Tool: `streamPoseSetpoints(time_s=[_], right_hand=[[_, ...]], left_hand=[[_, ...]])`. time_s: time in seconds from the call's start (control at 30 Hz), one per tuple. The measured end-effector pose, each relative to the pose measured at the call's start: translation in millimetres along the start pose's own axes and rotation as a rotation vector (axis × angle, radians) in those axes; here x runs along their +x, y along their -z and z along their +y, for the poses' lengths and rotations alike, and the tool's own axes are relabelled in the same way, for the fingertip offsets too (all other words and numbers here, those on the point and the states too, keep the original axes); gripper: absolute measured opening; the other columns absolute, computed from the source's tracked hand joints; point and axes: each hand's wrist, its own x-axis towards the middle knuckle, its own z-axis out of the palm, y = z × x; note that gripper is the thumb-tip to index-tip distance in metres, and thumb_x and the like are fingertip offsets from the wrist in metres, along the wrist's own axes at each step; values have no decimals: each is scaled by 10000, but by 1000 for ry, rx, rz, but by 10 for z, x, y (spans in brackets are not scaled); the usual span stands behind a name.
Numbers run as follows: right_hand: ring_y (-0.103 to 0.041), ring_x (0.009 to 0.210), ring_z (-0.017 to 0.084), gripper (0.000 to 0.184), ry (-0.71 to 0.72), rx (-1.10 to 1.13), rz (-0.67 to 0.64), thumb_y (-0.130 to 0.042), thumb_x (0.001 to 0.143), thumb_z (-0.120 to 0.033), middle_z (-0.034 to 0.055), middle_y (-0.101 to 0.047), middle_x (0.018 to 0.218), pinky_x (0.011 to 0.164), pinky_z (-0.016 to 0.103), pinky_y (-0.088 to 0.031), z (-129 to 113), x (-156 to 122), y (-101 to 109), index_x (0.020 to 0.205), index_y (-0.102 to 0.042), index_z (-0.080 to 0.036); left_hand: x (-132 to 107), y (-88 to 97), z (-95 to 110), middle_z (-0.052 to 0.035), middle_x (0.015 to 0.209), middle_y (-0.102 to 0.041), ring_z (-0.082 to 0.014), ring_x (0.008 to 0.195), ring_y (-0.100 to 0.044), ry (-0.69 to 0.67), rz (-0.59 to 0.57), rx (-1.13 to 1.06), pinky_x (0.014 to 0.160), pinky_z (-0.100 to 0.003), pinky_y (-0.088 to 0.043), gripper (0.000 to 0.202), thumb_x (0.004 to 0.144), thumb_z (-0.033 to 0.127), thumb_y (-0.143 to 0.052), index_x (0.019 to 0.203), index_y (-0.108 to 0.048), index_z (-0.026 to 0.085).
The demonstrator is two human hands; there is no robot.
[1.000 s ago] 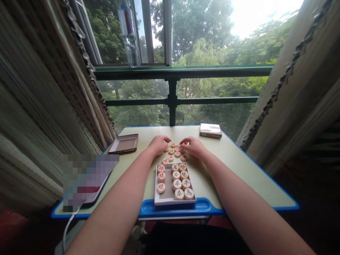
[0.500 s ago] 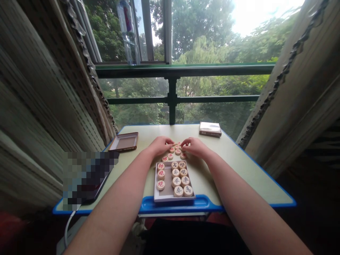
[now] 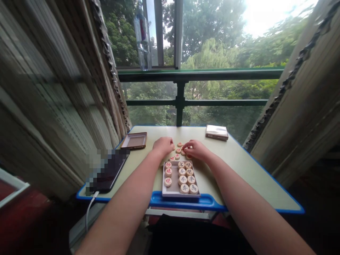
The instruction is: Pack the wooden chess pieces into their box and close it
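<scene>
Loose red-marked Chinese chess pieces (image 3: 178, 150) lie in a cluster on the table between my two hands. My left hand (image 3: 163, 146) is curled closed at the cluster's left side, a piece showing at its fingertips. On the other side, the bent fingers of my right hand (image 3: 196, 148) close on a piece (image 3: 183, 152), partly covering it and another one below. Nearer to me sits a shallow open box (image 3: 174, 193). Three red-marked pieces (image 3: 168, 172) line its left side, and black-marked pieces (image 3: 182, 179) fill two columns on its right.
A box lid (image 3: 134, 140) lies at the back left, a small flat case (image 3: 216, 132) at the back right. On the left, a phone (image 3: 110, 173) has a white cable (image 3: 88, 212) hanging off the table edge (image 3: 265, 210). A bottle (image 3: 143, 40) stands behind the railing (image 3: 207, 75).
The view has shifted, so everything sits further right. My left hand has curled tighter, and my right hand has come down and nearer over the lower right pieces. The boxed pieces look unchanged.
</scene>
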Motion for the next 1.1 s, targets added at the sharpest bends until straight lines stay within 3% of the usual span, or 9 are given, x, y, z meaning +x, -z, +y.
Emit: streamPoseSetpoints(time_s=[0.1,0.27,0.37,0.47,0.63,0.8,0.97,1.1], right_hand=[[-549,719,134,211,10,4,7,-553,735,-225,49,-589,822,720,227,-416,-33,-10,-24,868,-716,-205],[-552,816,164,216,60,-53,43,-546,756,-279,63,-619,854,820,278,-385,-137,-88,-7,871,-716,-213],[-537,904,190,235,69,-80,56,-531,765,-328,63,-638,886,880,321,-346,-154,-134,0,868,-714,-222],[-527,952,198,282,60,-72,66,-484,797,-344,73,-649,918,909,334,-318,-135,-156,-4,894,-705,-198],[-525,948,187,304,-35,-53,112,-451,813,-300,88,-631,987,890,297,-332,-101,-164,-4,950,-689,-170],[-506,954,195,253,-16,-72,88,-494,781,-271,71,-626,964,910,318,-300,-111,-165,-7,901,-707,-205],[-474,957,211,220,78,-17,45,-578,737,-351,63,-601,964,907,339,-291,-138,-152,-15,866,-719,-242],[-449,970,211,187,161,7,-45,-604,720,-354,46,-583,966,920,343,-275,-183,-141,-8,845,-721,-281]], left_hand=[[-145,62,2,-153,933,-672,-271,880,-615,234,-5,99,731,-326,-449,237,696,311,-556,835,-684,169],[-471,193,-176,-217,913,-654,-319,900,-607,471,249,50,847,-499,-362,515,803,512,-354,959,-626,104],[-611,219,-331,-241,911,-646,-342,930,-593,601,272,-15,850,-519,-341,617,816,560,-260,970,-613,78],[-669,213,-432,-245,931,-642,-350,945,-585,623,256,-62,850,-510,-338,633,829,549,-223,931,-635,79],[-676,140,-398,-216,882,-659,-311,894,-609,526,296,-14,868,-491,-329,490,866,402,-253,906,-641,105],[-636,20,-330,-150,804,-672,-251,825,-617,221,326,0,826,-390,-389,378,854,342,-324,870,-638,130],[-543,-109,-382,-64,816,-679,-166,734,-597,-163,149,-347,695,-256,-437,270,781,334,-475,867,-666,163],[-474,-177,-437,-53,831,-684,-168,725,-590,-220,10,-507,675,-252,-443,300,699,398,-566,823,-695,156]])
